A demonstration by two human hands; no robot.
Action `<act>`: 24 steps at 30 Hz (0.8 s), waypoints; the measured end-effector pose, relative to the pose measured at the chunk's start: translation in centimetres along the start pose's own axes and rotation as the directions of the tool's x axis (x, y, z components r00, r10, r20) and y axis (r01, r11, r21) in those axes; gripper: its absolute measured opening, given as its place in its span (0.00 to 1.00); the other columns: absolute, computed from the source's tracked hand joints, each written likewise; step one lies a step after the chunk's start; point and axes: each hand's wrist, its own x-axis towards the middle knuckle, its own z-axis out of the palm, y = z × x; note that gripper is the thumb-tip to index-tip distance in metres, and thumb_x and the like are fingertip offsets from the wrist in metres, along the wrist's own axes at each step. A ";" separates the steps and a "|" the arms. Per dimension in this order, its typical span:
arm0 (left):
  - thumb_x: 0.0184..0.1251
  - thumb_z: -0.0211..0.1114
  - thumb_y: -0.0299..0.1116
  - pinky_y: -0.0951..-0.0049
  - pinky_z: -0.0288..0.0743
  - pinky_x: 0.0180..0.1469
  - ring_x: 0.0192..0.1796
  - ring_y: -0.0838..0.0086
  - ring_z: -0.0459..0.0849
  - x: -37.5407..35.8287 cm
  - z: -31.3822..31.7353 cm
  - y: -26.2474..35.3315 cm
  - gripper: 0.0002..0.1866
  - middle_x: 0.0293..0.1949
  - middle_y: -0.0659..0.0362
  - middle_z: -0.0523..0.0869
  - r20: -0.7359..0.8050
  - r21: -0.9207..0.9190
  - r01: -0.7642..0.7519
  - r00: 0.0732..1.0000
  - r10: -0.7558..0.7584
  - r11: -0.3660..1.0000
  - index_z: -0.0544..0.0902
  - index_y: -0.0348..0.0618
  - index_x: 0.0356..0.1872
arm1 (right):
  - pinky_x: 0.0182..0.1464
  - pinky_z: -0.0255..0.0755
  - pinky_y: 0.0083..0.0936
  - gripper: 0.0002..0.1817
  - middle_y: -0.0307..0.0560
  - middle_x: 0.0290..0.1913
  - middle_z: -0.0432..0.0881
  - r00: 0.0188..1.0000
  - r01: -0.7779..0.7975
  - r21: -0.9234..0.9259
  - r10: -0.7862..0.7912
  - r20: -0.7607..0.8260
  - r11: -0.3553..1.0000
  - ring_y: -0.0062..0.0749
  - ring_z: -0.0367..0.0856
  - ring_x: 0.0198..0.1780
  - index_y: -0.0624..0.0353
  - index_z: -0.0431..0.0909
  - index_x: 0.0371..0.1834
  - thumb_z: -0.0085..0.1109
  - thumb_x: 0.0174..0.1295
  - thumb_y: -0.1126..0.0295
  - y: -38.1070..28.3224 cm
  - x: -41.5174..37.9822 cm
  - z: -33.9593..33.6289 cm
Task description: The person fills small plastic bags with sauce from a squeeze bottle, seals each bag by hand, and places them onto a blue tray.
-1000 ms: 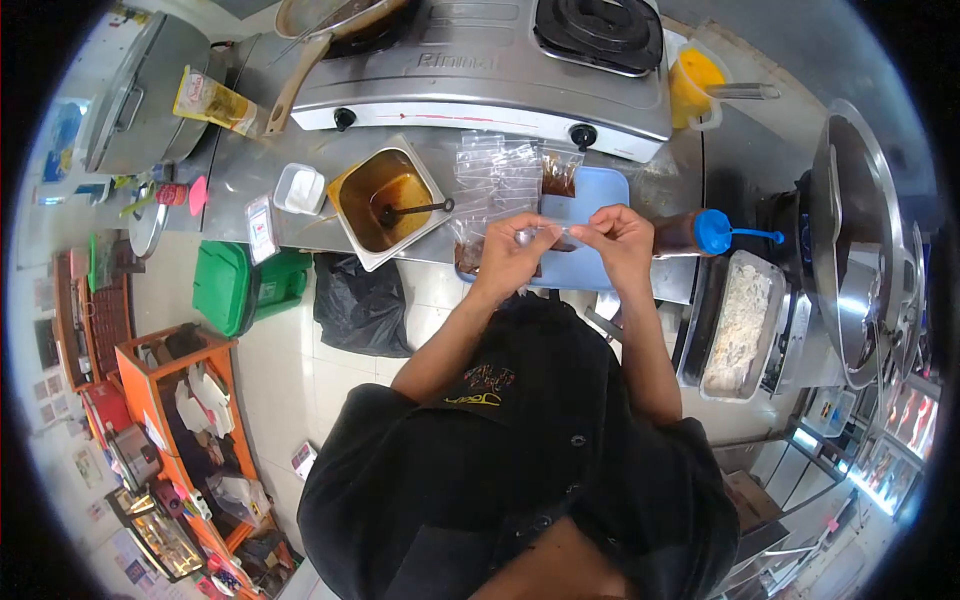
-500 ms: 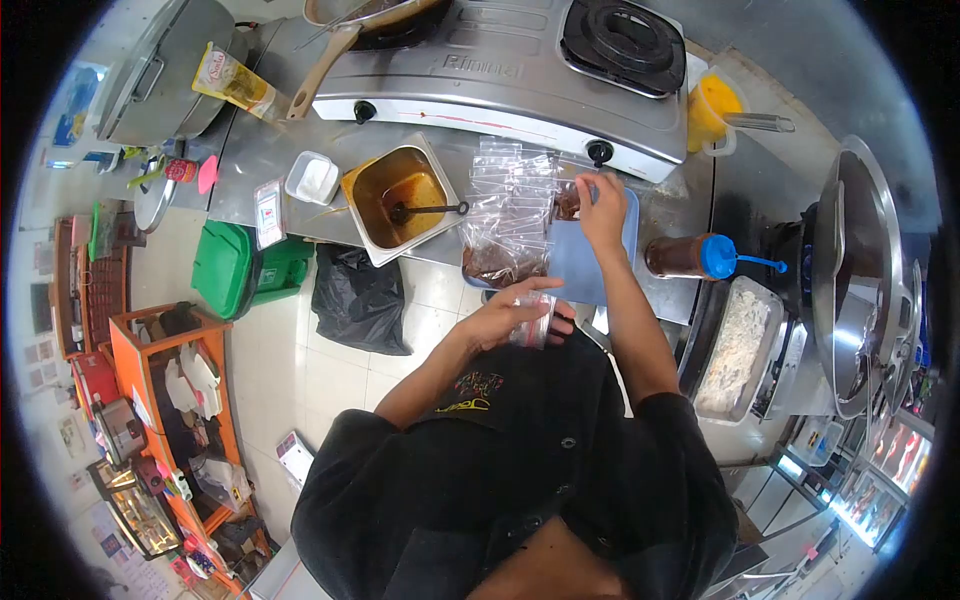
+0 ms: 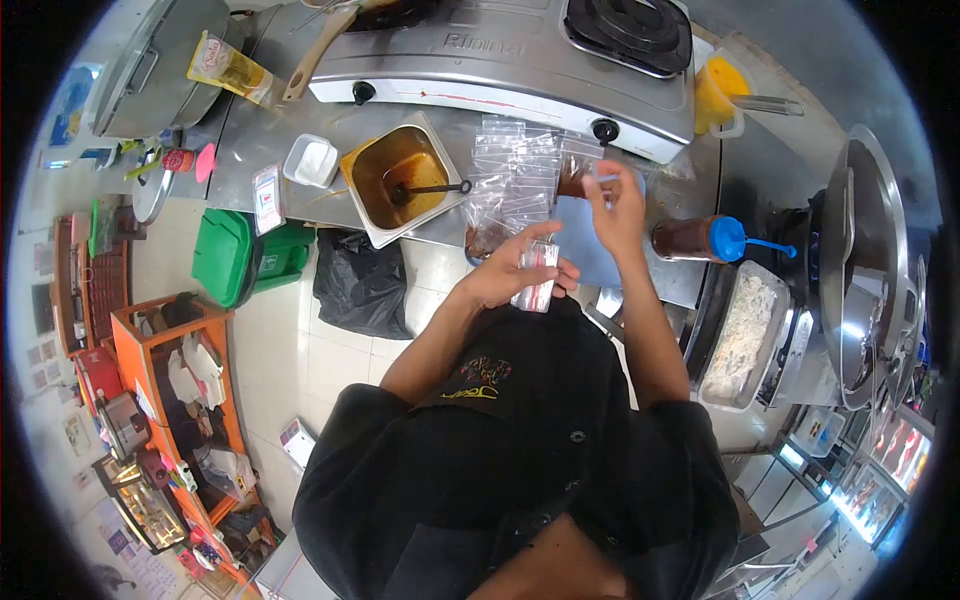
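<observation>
Head view, steel counter (image 3: 682,185), blue tray (image 3: 588,235) at its front edge, overlapping clear bags (image 3: 515,170) along the tray's left side, right hand (image 3: 622,210) above its right edge, thumb and fingers apart, left hand (image 3: 500,277) clamped on bag bundle (image 3: 538,288) between thumb and fingers.

"Rinnai" stands on the stove (image 3: 480,72), far in the scene; the label (image 3: 209,57) on the pouch (image 3: 246,80), far left, is too small to read surely; so are the yellow lettering (image 3: 471,392) on the near shirt (image 3: 500,460) and the print on the card (image 3: 267,200) at left.
</observation>
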 end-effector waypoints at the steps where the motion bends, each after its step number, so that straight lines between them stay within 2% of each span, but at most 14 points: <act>1: 0.72 0.57 0.16 0.58 0.83 0.57 0.54 0.57 0.87 0.1 0.0 0.1 0.35 0.52 0.41 0.84 -0.005 -0.002 0.003 1.000 -0.003 1.000 0.56 0.45 0.76 | 0.36 0.71 0.20 0.11 0.41 0.47 0.83 0.971 0.010 -0.023 -0.004 0.238 1.000 0.23 0.82 0.38 0.59 0.85 0.44 0.70 0.60 0.71 -1.3 -1.0 -0.9; 3: 0.70 0.57 0.15 0.62 0.84 0.55 0.53 0.57 0.88 0.5 0.2 0.1 0.35 0.49 0.45 0.84 0.038 0.053 -0.037 0.999 0.035 0.998 0.56 0.44 0.76 | 0.38 0.68 0.24 0.13 0.39 0.45 0.84 0.825 0.178 -0.040 -0.126 0.551 0.983 0.24 0.80 0.40 0.56 0.85 0.44 0.71 0.55 0.73 -4.3 -2.7 -2.1; 6: 0.69 0.62 0.18 0.69 0.85 0.46 0.46 0.64 0.89 1.1 1.0 -0.3 0.37 0.46 0.50 0.85 0.037 0.157 -0.064 0.998 0.059 0.985 0.57 0.44 0.75 | 0.45 0.74 0.31 0.12 0.46 0.40 0.85 0.761 0.067 -0.052 -0.017 0.648 0.996 0.35 0.81 0.38 0.59 0.84 0.41 0.71 0.54 0.72 -4.2 -4.3 -2.4; 8: 0.67 0.65 0.21 0.72 0.83 0.41 0.42 0.69 0.88 1.2 1.1 -0.5 0.37 0.44 0.52 0.85 0.022 0.174 -0.025 1.000 0.022 0.984 0.58 0.44 0.75 | 0.46 0.74 0.30 0.09 0.45 0.39 0.86 0.784 0.080 -0.075 -0.017 0.620 0.994 0.32 0.81 0.39 0.59 0.84 0.41 0.69 0.57 0.73 -4.5 -4.9 -2.2; 10: 0.66 0.69 0.24 0.75 0.82 0.37 0.38 0.74 0.86 0.8 2.0 0.2 0.38 0.43 0.55 0.85 0.007 0.189 0.015 1.000 -0.016 0.982 0.59 0.44 0.75 | 0.47 0.73 0.28 0.08 0.44 0.39 0.86 0.929 0.018 0.143 -0.070 0.363 0.990 0.30 0.82 0.40 0.59 0.82 0.41 0.69 0.60 0.72 -3.7 -5.9 -1.5; 11: 0.66 0.70 0.26 0.76 0.80 0.35 0.35 0.77 0.84 0.3 2.7 0.7 0.38 0.43 0.57 0.85 -0.010 0.194 0.082 0.997 -0.082 0.978 0.60 0.44 0.74 | 0.47 0.73 0.28 0.08 0.44 0.39 0.86 0.931 0.017 0.142 -0.068 0.360 0.990 0.30 0.82 0.40 0.59 0.82 0.41 0.69 0.60 0.72 -3.0 -6.0 -1.6; 13: 0.68 0.70 0.30 0.78 0.78 0.36 0.33 0.80 0.81 -0.2 3.8 1.1 0.33 0.43 0.60 0.85 -0.079 0.334 0.128 0.991 -0.108 0.934 0.66 0.44 0.72 | 0.48 0.72 0.26 0.08 0.42 0.39 0.86 0.981 -0.156 0.395 0.096 0.166 0.905 0.28 0.82 0.42 0.59 0.82 0.41 0.68 0.63 0.70 -2.1 -5.5 -2.1; 14: 0.68 0.70 0.30 0.78 0.78 0.36 0.33 0.80 0.81 -0.1 3.3 0.3 0.33 0.43 0.60 0.85 -0.073 0.336 0.131 0.991 -0.113 0.933 0.66 0.44 0.72 | 0.48 0.72 0.26 0.08 0.42 0.39 0.86 0.982 -0.155 0.394 0.099 0.159 0.906 0.28 0.82 0.42 0.59 0.82 0.41 0.68 0.63 0.70 -1.9 -5.5 -2.9; 16: 0.69 0.69 0.31 0.76 0.78 0.40 0.35 0.79 0.81 0.4 2.1 -1.1 0.29 0.45 0.59 0.85 -0.167 0.482 -0.199 0.935 0.313 0.853 0.70 0.45 0.70 | 0.47 0.71 0.25 0.08 0.40 0.39 0.84 0.984 -0.036 0.067 0.024 0.176 0.997 0.24 0.80 0.43 0.62 0.80 0.42 0.68 0.63 0.74 -3.5 -4.5 -4.5; 17: 0.70 0.68 0.30 0.76 0.77 0.43 0.37 0.79 0.82 0.5 2.0 -1.2 0.19 0.43 0.59 0.87 -0.199 0.471 -0.266 0.897 0.395 0.841 0.80 0.42 0.60 | 0.47 0.71 0.25 0.08 0.40 0.39 0.84 0.985 -0.038 0.069 0.026 0.168 0.997 0.24 0.80 0.43 0.62 0.80 0.42 0.68 0.63 0.74 -4.2 -4.3 -4.7; 18: 0.70 0.68 0.30 0.76 0.77 0.43 0.37 0.79 0.82 0.5 2.3 -0.5 0.19 0.43 0.59 0.87 -0.199 0.471 -0.260 0.899 0.389 0.843 0.80 0.42 0.60 | 0.47 0.71 0.25 0.08 0.41 0.38 0.84 0.966 0.015 0.021 -0.020 0.258 1.000 0.25 0.80 0.42 0.62 0.80 0.41 0.68 0.63 0.73 -4.9 -4.3 -4.9; 20: 0.67 0.70 0.30 0.75 0.77 0.42 0.35 0.80 0.83 0.4 2.6 1.2 0.09 0.35 0.57 0.90 -0.108 0.736 -0.141 0.941 0.321 0.662 0.87 0.37 0.45 | 0.47 0.71 0.25 0.08 0.42 0.38 0.84 0.933 0.075 -0.020 -0.064 0.355 0.997 0.26 0.80 0.42 0.63 0.80 0.41 0.68 0.63 0.73 -5.2 -4.6 -4.6; 23: 0.63 0.72 0.29 0.74 0.77 0.39 0.32 0.79 0.84 0.8 3.2 3.1 0.06 0.27 0.56 0.89 -0.184 0.777 -0.031 0.944 0.274 0.629 0.89 0.35 0.32 | 0.45 0.71 0.26 0.08 0.44 0.36 0.83 0.940 0.169 -0.060 -0.143 0.310 0.984 0.30 0.79 0.40 0.63 0.80 0.38 0.69 0.62 0.72 -5.7 -4.6 -3.5; 24: 0.63 0.72 0.29 0.74 0.77 0.39 0.32 0.79 0.84 0.9 3.1 3.1 0.06 0.27 0.56 0.89 -0.184 0.778 -0.035 0.942 0.280 0.627 0.89 0.35 0.32 | 0.43 0.71 0.28 0.08 0.46 0.35 0.82 0.964 0.226 -0.169 -0.195 0.180 0.959 0.32 0.79 0.38 0.64 0.80 0.38 0.68 0.63 0.71 -6.2 -5.1 -3.1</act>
